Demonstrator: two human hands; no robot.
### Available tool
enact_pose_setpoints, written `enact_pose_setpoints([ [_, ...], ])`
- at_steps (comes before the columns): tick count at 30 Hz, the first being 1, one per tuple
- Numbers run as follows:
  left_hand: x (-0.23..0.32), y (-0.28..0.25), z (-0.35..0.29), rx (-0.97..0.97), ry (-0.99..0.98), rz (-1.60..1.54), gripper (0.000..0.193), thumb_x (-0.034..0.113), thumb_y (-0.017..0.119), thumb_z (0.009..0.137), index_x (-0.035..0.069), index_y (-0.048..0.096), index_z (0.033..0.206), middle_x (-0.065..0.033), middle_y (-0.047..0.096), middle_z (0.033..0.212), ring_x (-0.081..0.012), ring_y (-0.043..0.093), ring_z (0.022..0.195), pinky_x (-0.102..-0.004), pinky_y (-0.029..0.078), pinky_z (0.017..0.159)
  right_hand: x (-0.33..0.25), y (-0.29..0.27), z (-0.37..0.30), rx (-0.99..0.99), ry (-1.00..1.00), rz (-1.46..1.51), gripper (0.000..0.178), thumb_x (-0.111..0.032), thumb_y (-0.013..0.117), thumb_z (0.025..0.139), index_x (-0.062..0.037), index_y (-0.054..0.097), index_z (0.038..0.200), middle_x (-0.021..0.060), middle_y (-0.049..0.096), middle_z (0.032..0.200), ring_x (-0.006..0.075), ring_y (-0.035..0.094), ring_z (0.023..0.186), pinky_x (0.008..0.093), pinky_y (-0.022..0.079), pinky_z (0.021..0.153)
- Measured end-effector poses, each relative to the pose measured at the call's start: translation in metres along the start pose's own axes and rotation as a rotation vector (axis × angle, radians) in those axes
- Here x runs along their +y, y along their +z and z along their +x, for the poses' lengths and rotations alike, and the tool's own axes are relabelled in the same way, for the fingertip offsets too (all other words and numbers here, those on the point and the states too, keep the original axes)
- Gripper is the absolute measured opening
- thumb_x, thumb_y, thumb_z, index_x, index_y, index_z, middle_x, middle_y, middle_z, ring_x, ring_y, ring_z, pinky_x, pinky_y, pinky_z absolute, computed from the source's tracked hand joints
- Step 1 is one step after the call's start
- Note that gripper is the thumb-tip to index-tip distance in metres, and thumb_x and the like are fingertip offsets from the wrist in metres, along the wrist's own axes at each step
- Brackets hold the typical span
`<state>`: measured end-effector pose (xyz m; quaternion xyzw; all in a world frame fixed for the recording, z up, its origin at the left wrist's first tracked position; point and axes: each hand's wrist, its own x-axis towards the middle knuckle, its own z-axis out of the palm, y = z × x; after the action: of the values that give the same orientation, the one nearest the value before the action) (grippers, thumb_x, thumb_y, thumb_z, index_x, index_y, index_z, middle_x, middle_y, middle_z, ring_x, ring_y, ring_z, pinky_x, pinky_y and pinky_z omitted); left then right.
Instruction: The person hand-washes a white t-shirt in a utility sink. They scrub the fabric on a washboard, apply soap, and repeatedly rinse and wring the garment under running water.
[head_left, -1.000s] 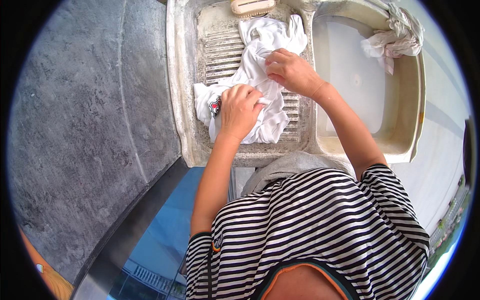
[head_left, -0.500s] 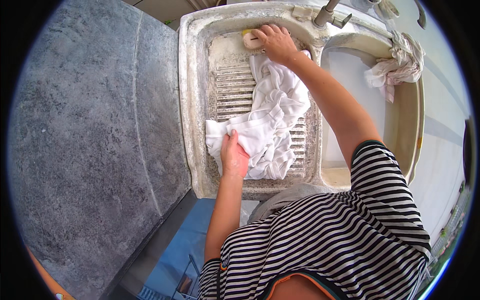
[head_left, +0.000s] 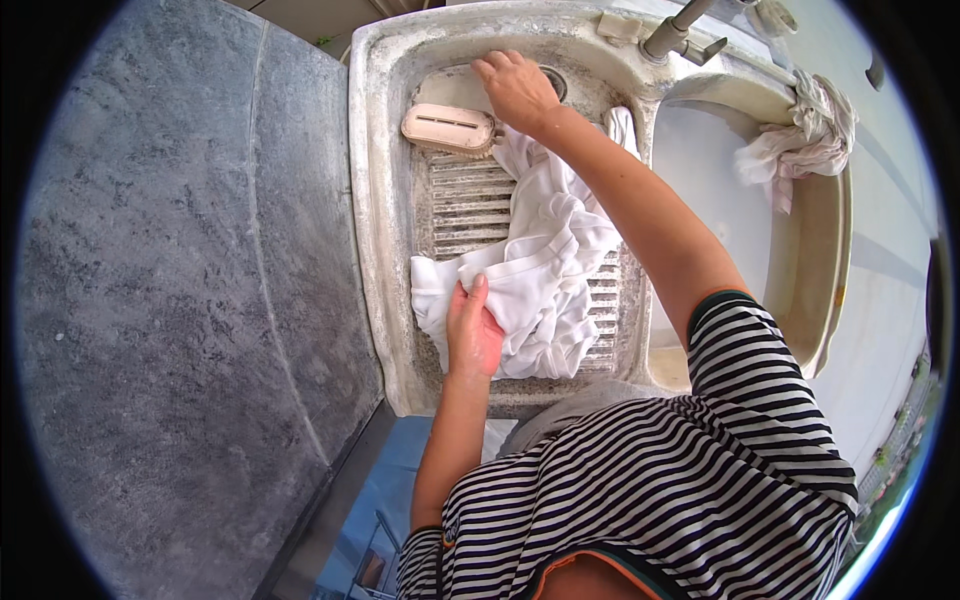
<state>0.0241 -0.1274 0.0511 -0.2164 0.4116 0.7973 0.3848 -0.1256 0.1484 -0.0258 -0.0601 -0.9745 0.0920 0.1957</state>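
A wet white garment (head_left: pixel 565 240) lies bunched over the ribbed washboard of a stone laundry sink. My left hand (head_left: pixel 474 335) grips its near left part, the thumb on top of the cloth and the fingers hidden under it. At the far end of the basin my right hand (head_left: pixel 518 92) is curled with the fingers pointing down and left. Whatever those fingers hold, if anything, is hidden beneath them. Left of that hand and just beyond the ribs, a pale pink scrubbing brush (head_left: pixel 450 128) rests with its slotted back up, touched by neither hand.
The sink's rim (head_left: pixel 366 200) surrounds the washboard. A round drain (head_left: pixel 553 84) shows beside my right hand. To the right is a second basin (head_left: pixel 705 190) of cloudy water, with a twisted light cloth (head_left: pixel 800 135) over its edge. A tap (head_left: pixel 672 38) stands behind; a grey counter (head_left: pixel 170 300) adjoins on the left.
My right hand has let go of the brush, which now lies farther left and nearer me. The hand has shifted slightly left. My left hand keeps its hold on the garment.
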Motion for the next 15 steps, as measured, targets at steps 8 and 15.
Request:
enact_pose_setpoints([
  [8,-0.004,-0.010,-0.003,0.011,-0.039,-0.063,0.040,0.018,0.053,0.098,-0.006,0.049,0.130,-0.0183,0.059,0.129,-0.0276,0.058,0.119,-0.0434,0.046,0.104,0.033,0.041,-0.024,0.073,-0.035,-0.019,0.018,-0.018,0.069,0.079,-0.0030,0.062,0.087,0.0149,0.062,0.096,0.0332,0.061,0.079,0.0409,0.049,0.071],
  [15,-0.006,-0.002,-0.012,-0.001,0.001,0.015,0.042,0.019,0.047,0.101,-0.003,0.045,0.136,-0.0173,0.055,0.134,-0.0288,0.053,0.126,-0.0458,0.038,0.111,-0.064,-0.099,-0.063,0.103,0.293,0.495,0.022,-0.028,0.066,0.090,-0.0075,0.063,0.082,0.0096,0.058,0.060,0.0288,0.062,0.056,0.0392,0.053,0.061],
])
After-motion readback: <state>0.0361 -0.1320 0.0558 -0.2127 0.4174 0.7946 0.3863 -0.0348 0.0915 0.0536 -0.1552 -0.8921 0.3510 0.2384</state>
